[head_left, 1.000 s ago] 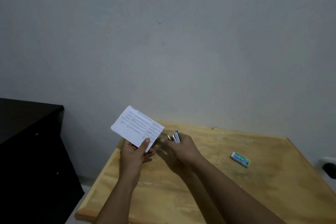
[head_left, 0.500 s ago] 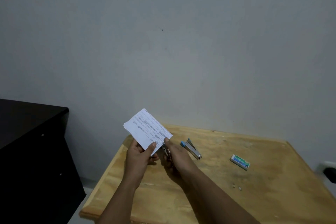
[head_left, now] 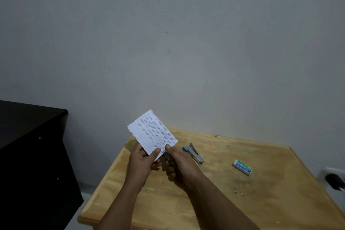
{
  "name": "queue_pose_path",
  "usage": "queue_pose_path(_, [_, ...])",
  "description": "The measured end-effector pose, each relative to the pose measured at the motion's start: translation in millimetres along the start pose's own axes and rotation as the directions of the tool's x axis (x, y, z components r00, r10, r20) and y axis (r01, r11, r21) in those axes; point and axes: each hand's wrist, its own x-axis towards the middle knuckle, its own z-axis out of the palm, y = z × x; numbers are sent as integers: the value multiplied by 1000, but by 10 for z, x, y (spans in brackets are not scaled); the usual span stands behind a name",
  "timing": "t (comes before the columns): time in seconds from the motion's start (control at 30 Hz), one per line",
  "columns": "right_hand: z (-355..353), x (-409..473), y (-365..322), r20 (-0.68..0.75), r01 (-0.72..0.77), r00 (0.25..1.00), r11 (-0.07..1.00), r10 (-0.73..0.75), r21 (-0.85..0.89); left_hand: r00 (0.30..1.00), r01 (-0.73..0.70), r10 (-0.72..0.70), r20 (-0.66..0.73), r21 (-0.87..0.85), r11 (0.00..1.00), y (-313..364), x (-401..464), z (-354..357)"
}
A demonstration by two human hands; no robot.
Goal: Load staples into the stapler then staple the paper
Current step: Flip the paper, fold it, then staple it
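- The left hand (head_left: 141, 164) is up over the near-left part of the wooden bench (head_left: 242, 201), closed on a small stack of printed paper (head_left: 152, 132), thumb pressed on the front face near its lower edge, fingers behind.
- The paper is held off the bench, tilted, its top corner reaching up against the grey wall (head_left: 168, 43); the sheets look fanned slightly at the left edge.
- The right hand (head_left: 182, 164) sits just beside the left, closed around a slim metal tool (head_left: 169, 157). Its tip meets the lower right corner of the paper, with the thumb on top at that corner.
- What that tool is exactly, one cannot tell; most of it is buried in the hand.
- Over on the bench, just right of the right hand, lies a stapler (head_left: 193, 153) — silver body, blue end pointing towards the wall. It is touched by neither hand.
- Further right, well apart from the stapler, a small staple box (head_left: 242, 167) with a teal label lies flat.
- A few tiny loose bits (head_left: 239, 192) are scattered on the wood nearer the person, below that box.
- A dark cabinet (head_left: 33, 155) stands to the left of the bench, and a wall socket with a black plug (head_left: 334, 180) shows at the far right edge.
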Motion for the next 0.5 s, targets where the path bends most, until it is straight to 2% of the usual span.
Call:
queue_pose_path(0.2, [-13, 13, 20, -1, 0, 1000, 999, 0, 39, 1000, -18, 18, -22, 10, 1000, -17, -14, 8])
queue_pose_path(0.37, [4, 8, 17, -10, 18, 1000, 1000, -18, 9, 999, -22, 22, 44, 2, 1000, -8, -12, 35])
queue_pose_path(0.5, [-1, 4, 30, -17, 26, 1000, 999, -26, 29, 999, -18, 18, 43, 4, 1000, -9, 3, 25])
